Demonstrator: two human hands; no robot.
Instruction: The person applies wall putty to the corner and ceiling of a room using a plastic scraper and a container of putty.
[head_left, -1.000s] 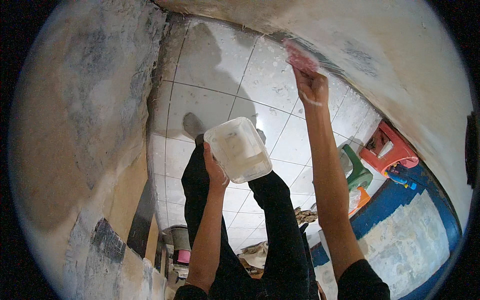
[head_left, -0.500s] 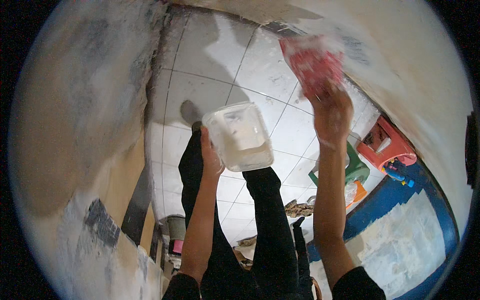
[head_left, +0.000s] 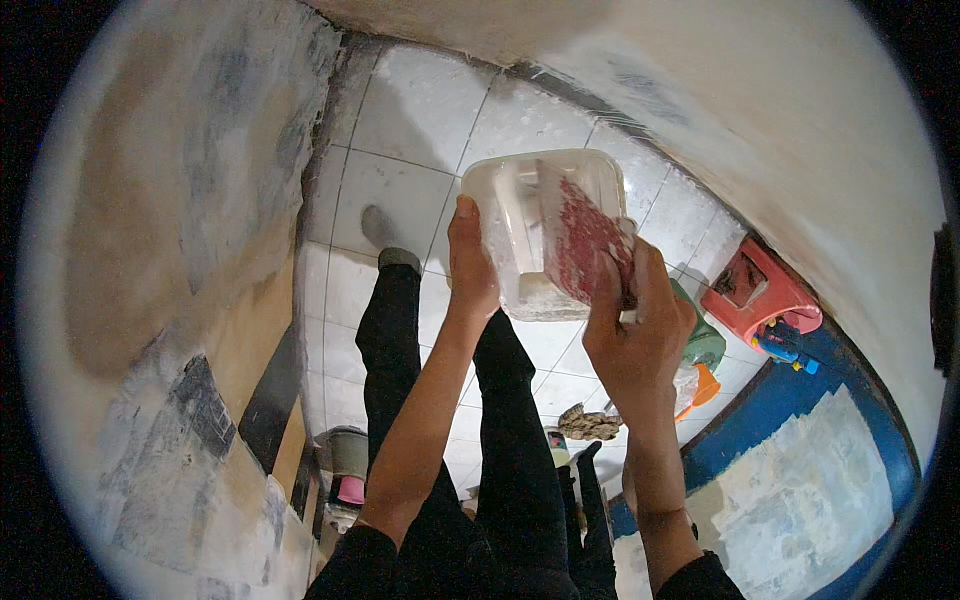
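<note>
In my left hand (head_left: 472,258) is a clear plastic tub (head_left: 515,290), gripped by its left side with the thumb along the wall. Whitish paste coats the inside of the tub. My right hand (head_left: 645,325) pinches a flat red putty spreader (head_left: 592,238) smeared with white, its far edge dipping into the tub's right half. The fingers behind the spreader are partly hidden. Both hands are over the tiled floor, in front of my legs.
Patchy plastered walls (head_left: 190,200) rise left and right. A red plastic stool (head_left: 745,295) and a green one (head_left: 705,340) stand on the right, with a blue toy (head_left: 785,345) beside them. A crumpled brown cloth (head_left: 588,424) lies on the floor near a grey bucket (head_left: 348,452).
My right hand has come down from the right wall, bringing the spreader into the tub. My left hand has shifted the tub up and to the right.
</note>
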